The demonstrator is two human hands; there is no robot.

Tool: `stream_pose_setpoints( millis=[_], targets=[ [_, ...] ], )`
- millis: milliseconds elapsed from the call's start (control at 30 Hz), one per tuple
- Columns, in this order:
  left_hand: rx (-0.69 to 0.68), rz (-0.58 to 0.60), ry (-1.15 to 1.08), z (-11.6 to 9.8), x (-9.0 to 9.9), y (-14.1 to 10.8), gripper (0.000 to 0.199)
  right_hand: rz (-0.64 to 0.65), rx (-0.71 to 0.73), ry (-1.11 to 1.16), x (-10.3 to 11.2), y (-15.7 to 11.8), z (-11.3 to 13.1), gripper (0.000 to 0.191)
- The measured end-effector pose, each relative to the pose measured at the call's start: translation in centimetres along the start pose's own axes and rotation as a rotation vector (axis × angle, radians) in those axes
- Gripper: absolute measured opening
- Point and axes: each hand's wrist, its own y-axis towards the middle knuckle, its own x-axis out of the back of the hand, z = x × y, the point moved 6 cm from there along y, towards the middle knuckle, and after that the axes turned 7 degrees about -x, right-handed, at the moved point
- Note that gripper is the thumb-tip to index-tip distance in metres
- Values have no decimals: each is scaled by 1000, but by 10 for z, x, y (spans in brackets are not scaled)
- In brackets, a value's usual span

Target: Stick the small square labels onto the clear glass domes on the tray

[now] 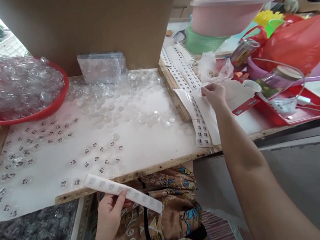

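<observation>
My left hand [111, 209] pinches a white sticker strip [122, 192] at the table's front edge; its pale side faces up, with faint prints showing through. To the right, my right hand [216, 93] has its fingertips closed at the edge of a blank white paper strip [210, 123]. Beside that lies a printed sticker strip [199, 124] with rows of small black-and-white figures. Several clear round pieces [96, 159] carrying small black-and-white stickers are spread over the left and middle of the white tabletop [151, 144]. Plain clear round pieces [117, 109] lie farther back.
A red basin [55, 106] heaped with clear pieces stands at back left. A cardboard box [85, 27] rises behind a stack of clear packets [102, 66]. Right are a pink basin [223, 17], red tray [318, 111] and red bag [306, 43]. A wooden strip [177, 98] divides the table.
</observation>
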Motion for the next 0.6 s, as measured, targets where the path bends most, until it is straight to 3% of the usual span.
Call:
stream_pose_setpoints(
  millis=[133, 333, 500, 600],
  targets=[
    [1, 3, -3, 4, -2, 1, 51, -109, -177, 264, 2, -1, -15, 12],
    [9, 13, -5, 0, -7, 1, 46, -118, -235, 370, 21, 1, 6, 14],
    [35, 44, -56, -3, -12, -3, 47, -102, -158, 381, 17, -20, 54, 20],
    [42, 54, -86, -2, -14, -6, 47, 92, -8, 405, -20, -66, 105, 13]
  ],
)
